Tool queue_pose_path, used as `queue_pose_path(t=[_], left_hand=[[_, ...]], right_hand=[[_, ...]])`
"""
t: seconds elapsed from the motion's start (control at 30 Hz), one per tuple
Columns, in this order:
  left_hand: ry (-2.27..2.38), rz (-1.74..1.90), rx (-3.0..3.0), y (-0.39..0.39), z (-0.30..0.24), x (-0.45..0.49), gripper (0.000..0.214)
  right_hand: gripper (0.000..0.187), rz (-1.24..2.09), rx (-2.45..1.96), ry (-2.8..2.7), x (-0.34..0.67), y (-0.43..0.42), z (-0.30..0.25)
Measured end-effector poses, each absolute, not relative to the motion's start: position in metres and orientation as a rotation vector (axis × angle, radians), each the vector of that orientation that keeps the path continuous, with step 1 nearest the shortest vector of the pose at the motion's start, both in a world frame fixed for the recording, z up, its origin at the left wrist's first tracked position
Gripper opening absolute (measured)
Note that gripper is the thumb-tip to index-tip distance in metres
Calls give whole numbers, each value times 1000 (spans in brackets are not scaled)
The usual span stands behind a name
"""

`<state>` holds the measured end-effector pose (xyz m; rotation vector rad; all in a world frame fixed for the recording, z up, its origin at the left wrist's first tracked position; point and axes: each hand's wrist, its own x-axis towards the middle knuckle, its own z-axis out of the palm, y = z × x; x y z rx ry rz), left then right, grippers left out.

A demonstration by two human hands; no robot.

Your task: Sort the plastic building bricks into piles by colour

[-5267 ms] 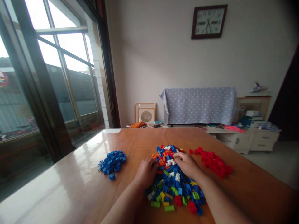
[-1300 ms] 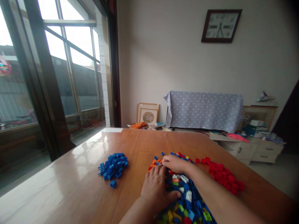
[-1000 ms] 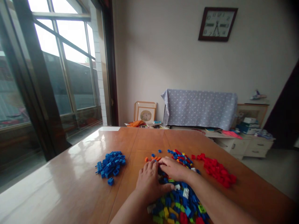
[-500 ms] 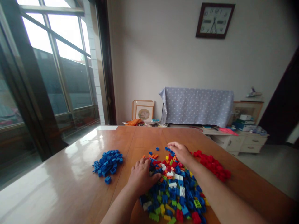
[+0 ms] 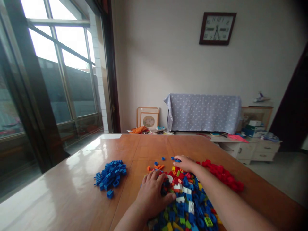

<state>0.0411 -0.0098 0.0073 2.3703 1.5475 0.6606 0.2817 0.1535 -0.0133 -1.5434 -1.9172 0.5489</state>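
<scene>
Wooden table (image 5: 72,192) bearing three groups of bricks. The mixed pile (image 5: 185,205) lies at centre, beneath both forearms; the red heap (image 5: 223,176) sits just to its right, the blue heap (image 5: 109,173) well apart to the left. Left hand (image 5: 154,194): palm down, fingers spread, on the pile's left edge. Right hand (image 5: 186,163): fingers drawn together, reaching to the pile's far edge, tips at a small blue brick (image 5: 176,159); whether it pinches the brick cannot be told. Loose orange bricks (image 5: 158,166) lie just beyond the left fingertips.

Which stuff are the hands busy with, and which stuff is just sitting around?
Busy with:
left hand
right hand
mixed brick pile
blue brick pile
red brick pile

Just sitting around:
wall clock
spotted cloth
picture frames
white drawers
</scene>
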Motion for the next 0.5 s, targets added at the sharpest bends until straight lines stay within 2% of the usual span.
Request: queue_pose_path(t=[0.3, 0.5], left_hand=[[1543, 685, 2343, -9, 7, 44, 74], [1606, 694, 2271, -4, 1, 43, 90]], right_hand=[[21, 840, -1470, -2107, 261, 141, -20], [25, 982, -1276, -2206, 238, 115, -2]])
